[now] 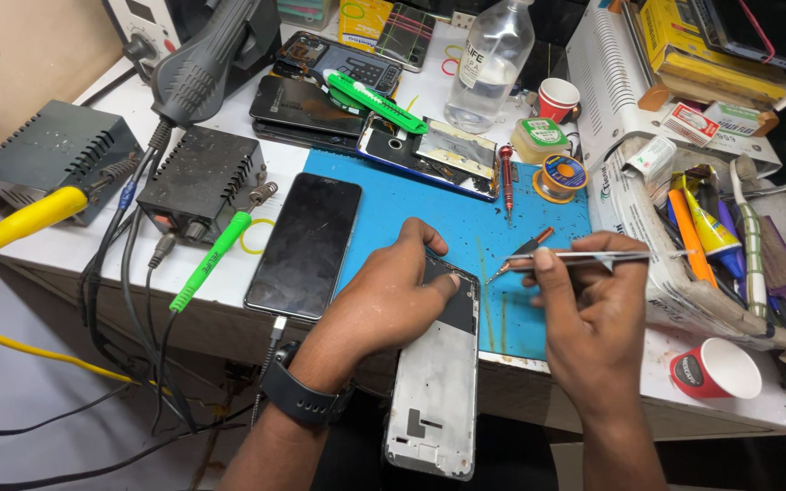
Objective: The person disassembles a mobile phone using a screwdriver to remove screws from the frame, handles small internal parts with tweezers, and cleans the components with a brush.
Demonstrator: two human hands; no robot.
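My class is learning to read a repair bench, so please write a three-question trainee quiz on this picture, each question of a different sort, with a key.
1. True or false: the left hand rests on the silver phone frame.
2. Multiple choice: the right hand holds
A. a red cup
B. metal tweezers
C. a green cutter
3. Fill in: the black phone with a cable in its lower end lies partly on the ____ work mat.

Key: 1 true. 2 B. 3 blue.
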